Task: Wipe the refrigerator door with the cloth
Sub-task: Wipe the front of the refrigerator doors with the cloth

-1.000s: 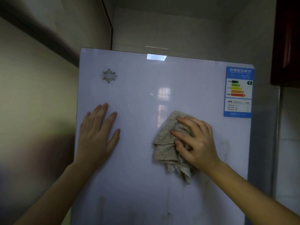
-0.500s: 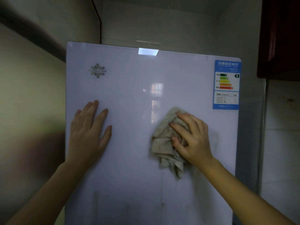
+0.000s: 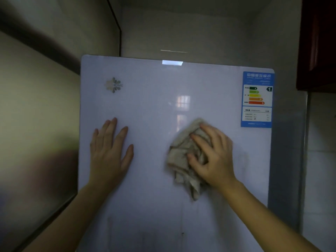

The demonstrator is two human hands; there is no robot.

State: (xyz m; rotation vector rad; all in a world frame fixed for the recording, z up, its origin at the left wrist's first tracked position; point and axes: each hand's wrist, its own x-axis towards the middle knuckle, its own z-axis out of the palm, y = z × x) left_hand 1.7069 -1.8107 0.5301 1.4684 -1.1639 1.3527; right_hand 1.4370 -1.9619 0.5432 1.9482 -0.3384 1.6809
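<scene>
The pale glossy refrigerator door (image 3: 154, 99) fills the middle of the view. My right hand (image 3: 215, 157) presses a crumpled beige cloth (image 3: 180, 153) against the door's right half, below and left of the blue energy label (image 3: 257, 99). Its fingers spread over the bunched cloth and its thumb digs into the folds. A loose end of the cloth hangs down under my palm. My left hand (image 3: 110, 153) lies flat on the door's left half with straight fingers, below the brand logo (image 3: 114, 85). Faint smudges show right of the cloth and near the door's lower part.
A beige wall (image 3: 36, 115) runs close along the refrigerator's left side. A dark red cabinet (image 3: 318, 42) hangs at the upper right, with a tiled wall (image 3: 321, 160) below it. The refrigerator's grey side panel (image 3: 287, 160) stands at the right.
My right hand has slid the cloth slightly upward on the door. My left hand stays flat in about the same place. The view itself has shifted a little.
</scene>
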